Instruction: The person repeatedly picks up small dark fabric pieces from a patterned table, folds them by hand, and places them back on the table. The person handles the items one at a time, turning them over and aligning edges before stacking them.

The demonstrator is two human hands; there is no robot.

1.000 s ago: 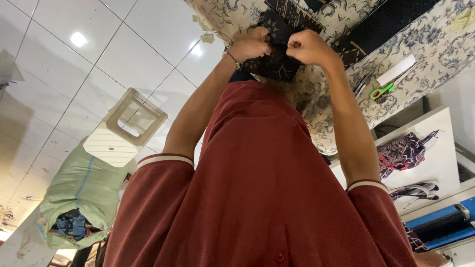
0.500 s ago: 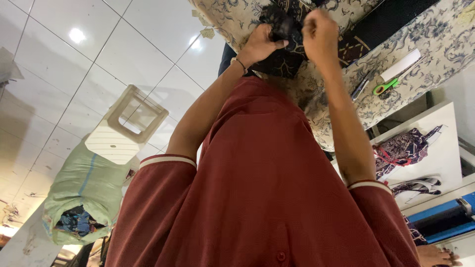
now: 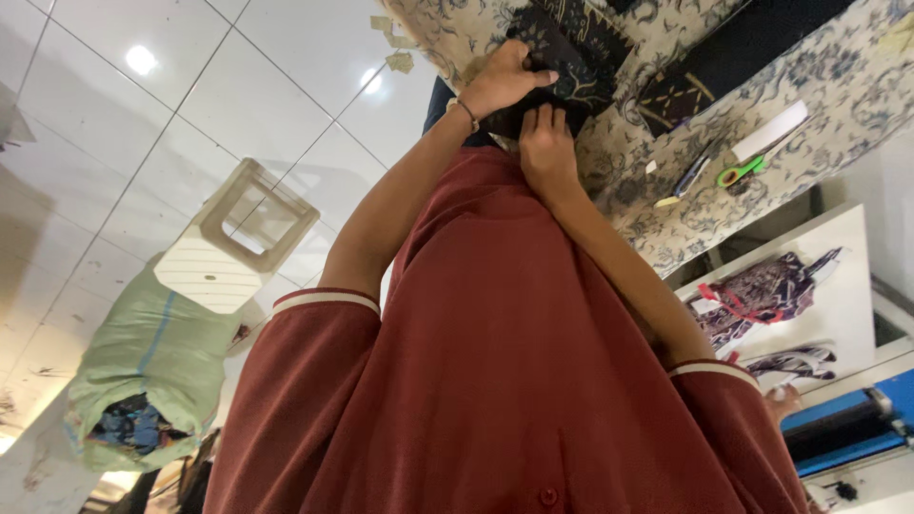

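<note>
Packages seen: one green woven sack point(image 3: 157, 362), lower left of frame, on the white tiled floor, lying on its side, with a pale blue stripe along it and its open mouth showing dark cloth. Just above it stands a white plastic stool point(image 3: 238, 243). Labels: none legible. Signs: none. Screens: none in view.
</note>
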